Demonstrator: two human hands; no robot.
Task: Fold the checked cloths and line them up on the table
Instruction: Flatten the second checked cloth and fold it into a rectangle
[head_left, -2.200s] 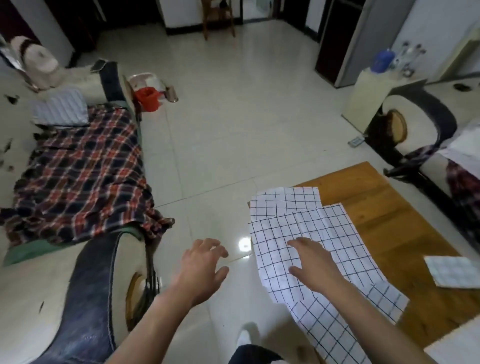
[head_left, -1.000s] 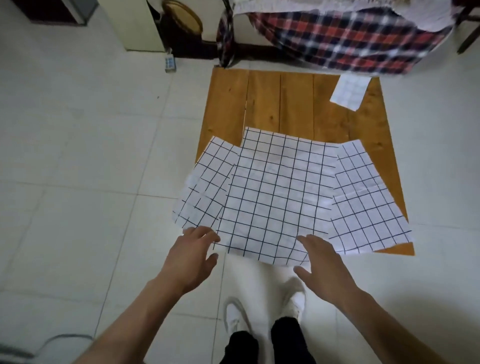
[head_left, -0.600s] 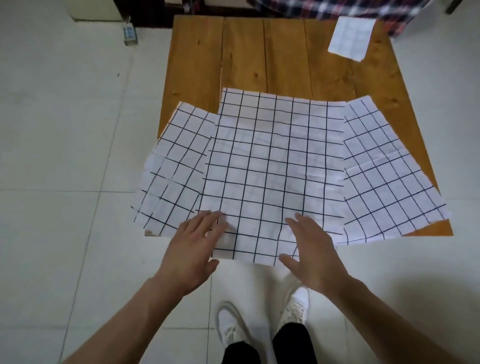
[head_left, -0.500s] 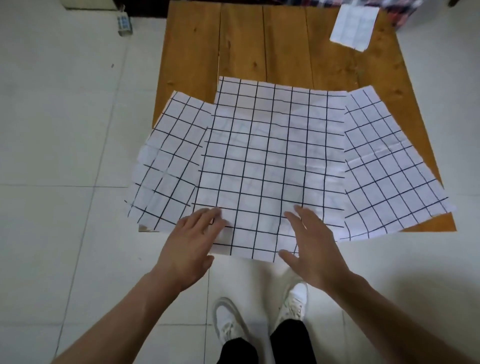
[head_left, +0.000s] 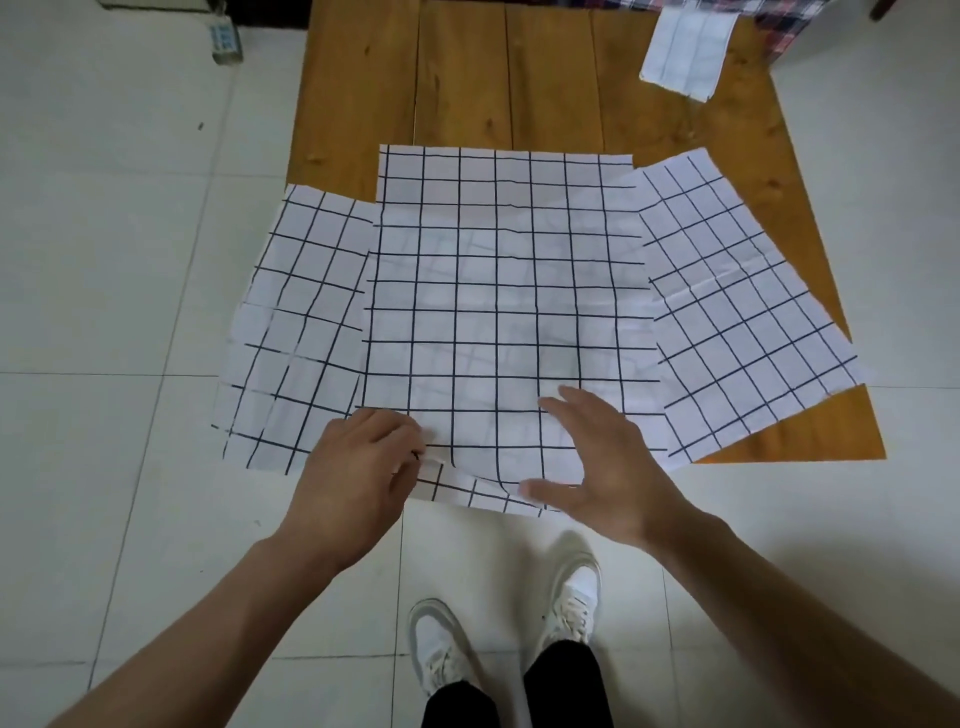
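On the low wooden table (head_left: 561, 78) three checked cloths lie spread flat and overlapping; the middle cloth (head_left: 504, 291) sits on top, squared to the table, its near edge hanging past the table's front over the tiled floor (head_left: 104, 260); the left cloth (head_left: 301, 322) is tucked under it and overhangs the table's left side, while the right cloth (head_left: 737, 312) lies skewed beneath its right edge, reaching toward the near right corner; at the far right corner, well apart from these, rests a small folded cloth (head_left: 685, 49); the person's left hand (head_left: 358, 478) has its fingers curled at the near left corner of the middle cloth, pinching that corner, which is lifted a little so the fabric bows there; the right hand (head_left: 602, 467) is spread wide, fingers straight, lying on or just over the cloth's near edge, thumb pointing left; below the arms stand two white sneakers (head_left: 571, 597) on the tiles; a small remote-like object (head_left: 224, 39) lies on the floor at the far left
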